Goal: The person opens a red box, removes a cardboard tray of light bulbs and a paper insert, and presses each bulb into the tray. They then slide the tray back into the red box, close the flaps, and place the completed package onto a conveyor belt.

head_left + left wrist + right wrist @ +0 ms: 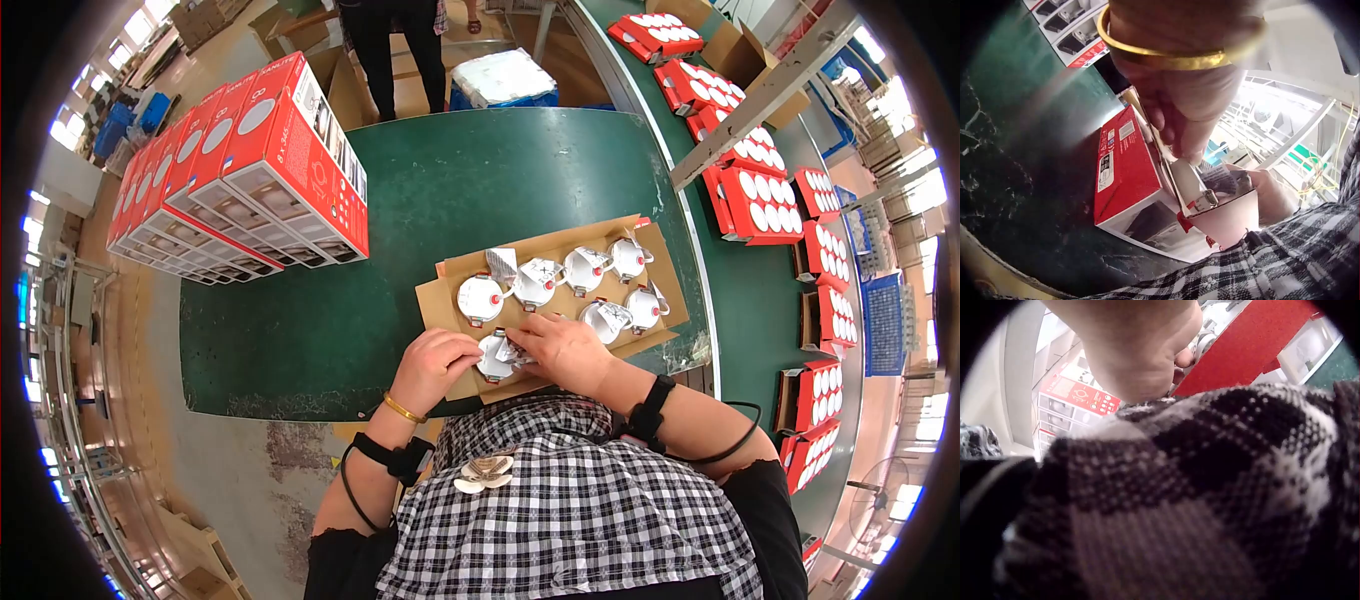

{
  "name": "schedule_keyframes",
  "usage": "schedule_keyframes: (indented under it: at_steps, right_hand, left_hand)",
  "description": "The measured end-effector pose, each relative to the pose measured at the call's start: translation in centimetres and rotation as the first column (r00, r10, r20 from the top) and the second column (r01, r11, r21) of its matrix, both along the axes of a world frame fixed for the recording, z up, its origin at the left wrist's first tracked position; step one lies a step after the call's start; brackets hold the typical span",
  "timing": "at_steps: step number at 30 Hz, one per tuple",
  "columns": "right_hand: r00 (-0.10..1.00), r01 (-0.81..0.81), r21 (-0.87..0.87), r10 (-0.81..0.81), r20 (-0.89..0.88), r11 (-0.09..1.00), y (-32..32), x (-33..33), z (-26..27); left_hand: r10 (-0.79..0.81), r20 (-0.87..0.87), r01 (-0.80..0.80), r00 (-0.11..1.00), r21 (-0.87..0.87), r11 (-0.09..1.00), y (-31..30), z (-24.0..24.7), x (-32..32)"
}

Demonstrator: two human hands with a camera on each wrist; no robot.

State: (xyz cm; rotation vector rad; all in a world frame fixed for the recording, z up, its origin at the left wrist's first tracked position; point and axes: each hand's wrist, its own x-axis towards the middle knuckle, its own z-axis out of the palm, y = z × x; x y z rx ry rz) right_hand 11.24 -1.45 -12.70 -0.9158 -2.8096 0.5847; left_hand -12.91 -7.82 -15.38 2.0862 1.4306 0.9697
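An open cardboard box [452,309] lies on the green table in front of me. In it sit several round white downlights [480,300], with red parts, spring clips and printed labels upward. At the near left corner is another downlight [492,362], between my hands. My left hand [432,366] pinches its left edge; in the left wrist view those fingers reach inside the box wall. Fingers of my right hand [566,350] curl over its right side at the label and clip, partly hiding it. The right wrist view shows little but that hand's heel, a red box side and checked cloth.
Stacked red-and-white boxes [290,165] stand at the table's left. Beyond the metal rail [690,270] on the right, a second green surface holds several open red boxes [762,205] of white discs. A person [400,50] stands past the far edge, near a white-topped blue crate [503,78].
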Motion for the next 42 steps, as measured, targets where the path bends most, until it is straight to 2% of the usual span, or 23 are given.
schedule_keyframes:
  at_steps: [20,22,23,25,26,27,29,30,31,32,36,38,39,41,42]
  right_hand:
    - [1.0,-0.018,-0.05,0.018,-0.001,0.999,0.7,0.4,0.6]
    - [0.992,0.038,-0.237,-0.065,-0.11,0.971,1.2,0.8,1.3]
    - [0.992,0.039,-0.236,-0.067,-0.11,0.971,1.9,1.0,1.4]
    - [0.986,0.112,-0.199,-0.134,-0.101,0.974,3.6,1.5,1.2]
    - [0.986,0.108,-0.139,-0.124,-0.111,0.984,4.3,1.8,0.7]
    - [0.986,0.109,-0.139,-0.125,-0.114,0.984,4.8,1.9,0.4]
    - [0.988,0.141,0.079,-0.135,-0.069,0.987,5.6,2.2,0.1]
    - [0.985,0.169,0.143,-0.162,-0.061,0.975,5.6,2.2,0.6]
    - [0.984,0.173,0.144,-0.165,-0.064,0.974,5.7,2.4,0.4]
    - [0.98,0.195,0.116,-0.189,-0.065,0.974,5.7,2.6,0.1]
    - [0.968,0.243,0.05,-0.238,-0.079,0.969,5.2,2.9,-0.1]
    - [0.968,0.237,0.056,-0.23,-0.103,0.97,5.2,3.0,-0.3]
    - [0.969,0.227,0.06,-0.219,-0.117,0.972,5.2,3.1,-0.5]
    - [0.968,0.228,0.085,-0.216,-0.129,0.97,5.2,3.3,-1.0]
    - [0.97,0.219,0.088,-0.207,-0.127,0.972,5.2,3.3,-1.1]
  left_hand:
    - [-0.044,-0.001,0.044,0.999,-0.05,0.998,0.3,0.7,-0.1]
    - [0.003,0.054,0.006,0.999,-0.153,0.988,0.5,1.7,0.1]
    - [0.002,0.055,0.007,0.998,-0.152,0.988,1.1,2.2,0.3]
    - [0.022,0.013,-0.021,1.0,-0.035,0.999,3.5,3.3,1.1]
    - [0.015,0.004,-0.015,1.0,0.081,0.997,4.9,3.8,1.9]
    - [0.014,0.001,-0.014,1.0,0.082,0.997,6.3,4.0,2.8]
    - [-0.043,-0.184,0.1,0.982,0.311,0.945,8.9,4.3,4.1]
    - [-0.044,-0.187,0.102,0.981,0.313,0.944,9.8,4.4,4.3]
    - [-0.063,-0.301,0.152,0.951,0.283,0.947,10.7,4.5,4.6]
    - [-0.084,-0.412,0.199,0.907,0.246,0.948,11.1,4.5,4.8]
    - [-0.11,-0.562,0.229,0.82,0.146,0.963,11.9,4.5,4.7]
    - [-0.075,-0.687,0.117,0.723,0.015,0.993,11.5,4.8,4.6]
    - [-0.077,-0.693,0.124,0.717,0.018,0.992,11.3,4.5,4.5]
    - [0.011,-0.518,0.056,0.855,0.113,0.992,11.0,3.5,4.4]
    - [0.012,-0.518,0.051,0.855,0.107,0.993,10.8,3.2,4.4]
